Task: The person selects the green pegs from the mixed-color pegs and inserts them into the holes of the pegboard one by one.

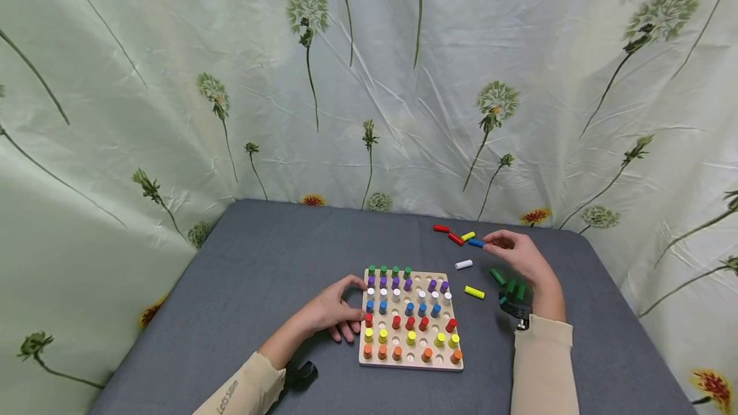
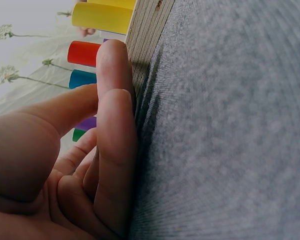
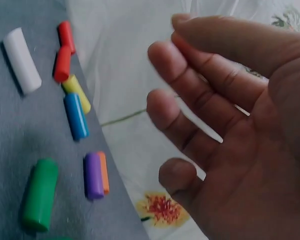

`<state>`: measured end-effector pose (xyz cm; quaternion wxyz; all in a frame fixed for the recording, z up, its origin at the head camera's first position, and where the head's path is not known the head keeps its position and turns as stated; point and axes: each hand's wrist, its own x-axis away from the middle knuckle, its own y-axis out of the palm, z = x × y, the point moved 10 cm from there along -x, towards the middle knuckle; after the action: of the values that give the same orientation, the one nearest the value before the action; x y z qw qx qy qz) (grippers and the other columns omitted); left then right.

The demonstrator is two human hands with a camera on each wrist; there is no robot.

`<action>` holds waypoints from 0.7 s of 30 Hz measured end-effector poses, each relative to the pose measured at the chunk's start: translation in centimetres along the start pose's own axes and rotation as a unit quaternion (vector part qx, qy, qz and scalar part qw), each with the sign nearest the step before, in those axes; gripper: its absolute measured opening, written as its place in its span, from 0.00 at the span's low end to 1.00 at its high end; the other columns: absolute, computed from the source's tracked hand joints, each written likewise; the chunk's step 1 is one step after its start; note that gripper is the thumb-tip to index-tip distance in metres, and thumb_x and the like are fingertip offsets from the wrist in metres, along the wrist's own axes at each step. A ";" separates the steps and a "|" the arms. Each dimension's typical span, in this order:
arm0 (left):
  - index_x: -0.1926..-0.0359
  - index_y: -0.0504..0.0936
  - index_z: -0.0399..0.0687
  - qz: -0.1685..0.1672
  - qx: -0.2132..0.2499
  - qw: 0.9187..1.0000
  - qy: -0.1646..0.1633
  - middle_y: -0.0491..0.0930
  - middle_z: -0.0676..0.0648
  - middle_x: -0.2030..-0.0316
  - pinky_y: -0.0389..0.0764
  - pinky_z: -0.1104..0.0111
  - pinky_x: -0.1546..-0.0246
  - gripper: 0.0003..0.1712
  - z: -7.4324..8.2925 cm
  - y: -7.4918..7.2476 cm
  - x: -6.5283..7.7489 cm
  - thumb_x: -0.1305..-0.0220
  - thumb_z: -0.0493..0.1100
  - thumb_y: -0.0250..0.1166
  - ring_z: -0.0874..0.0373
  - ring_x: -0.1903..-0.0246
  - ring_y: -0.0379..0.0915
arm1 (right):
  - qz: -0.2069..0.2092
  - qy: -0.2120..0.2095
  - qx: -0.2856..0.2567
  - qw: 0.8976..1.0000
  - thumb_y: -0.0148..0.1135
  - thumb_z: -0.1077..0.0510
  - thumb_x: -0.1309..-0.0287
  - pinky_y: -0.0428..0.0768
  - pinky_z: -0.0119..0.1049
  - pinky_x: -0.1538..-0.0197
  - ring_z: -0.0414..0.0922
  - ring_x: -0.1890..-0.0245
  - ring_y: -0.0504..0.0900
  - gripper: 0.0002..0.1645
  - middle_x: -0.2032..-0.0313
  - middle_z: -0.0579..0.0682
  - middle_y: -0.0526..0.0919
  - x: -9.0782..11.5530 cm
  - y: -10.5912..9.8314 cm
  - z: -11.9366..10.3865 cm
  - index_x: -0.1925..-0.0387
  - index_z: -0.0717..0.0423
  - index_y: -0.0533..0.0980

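A wooden pegboard (image 1: 412, 367) carries rows of coloured pegs: green, purple, white, blue, red, yellow and orange, with several holes bare. My left hand (image 1: 331, 308) rests at the board's left edge, thumb by the red peg (image 1: 369, 319) and index finger by the purple row. In the left wrist view, its fingers lie along the board's wooden side (image 2: 146, 30). At the right, my right hand (image 1: 523, 258) is above the loose pegs, its fingertips close to a blue peg (image 3: 77, 116). Nothing shows between the thumb and fingers.
Loose pegs lie right of the board: two red, a white (image 1: 464, 264), yellow (image 1: 475, 292) and several green (image 1: 498, 276). In the right wrist view, a purple peg (image 3: 94, 175) lies against an orange one (image 3: 105, 172). A floral curtain (image 1: 369, 82) hangs behind the grey table.
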<state>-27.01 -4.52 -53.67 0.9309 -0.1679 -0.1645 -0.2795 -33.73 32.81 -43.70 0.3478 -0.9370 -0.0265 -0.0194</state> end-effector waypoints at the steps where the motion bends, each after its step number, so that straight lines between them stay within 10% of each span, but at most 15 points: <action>1: 0.40 0.67 0.63 0.001 0.000 1.000 0.000 0.86 0.43 0.77 0.78 0.66 0.88 0.29 0.0 0.0 0.0 0.38 0.43 0.70 0.57 0.84 0.82 | -0.003 0.004 0.008 1.000 0.61 0.50 0.31 0.77 0.38 0.54 0.51 0.54 0.77 0.24 0.51 0.60 0.81 0.0 0.0 0.3 0.44 0.64 0.76; 21: 0.41 0.68 0.64 0.005 -0.003 1.000 -0.001 0.86 0.43 0.77 0.78 0.67 0.88 0.29 -0.1 0.0 -0.1 0.38 0.43 0.70 0.57 0.84 0.81 | -0.072 0.153 0.180 0.969 0.63 0.55 0.39 0.77 0.43 0.61 0.51 0.63 0.76 0.15 0.61 0.58 0.82 1.3 -0.1 5.1 0.57 0.64 0.79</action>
<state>-27.10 -4.56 -53.84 0.9316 -0.1720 -0.1632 -0.2756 -32.39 36.24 -47.42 0.5079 -0.8407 -0.0436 -0.1824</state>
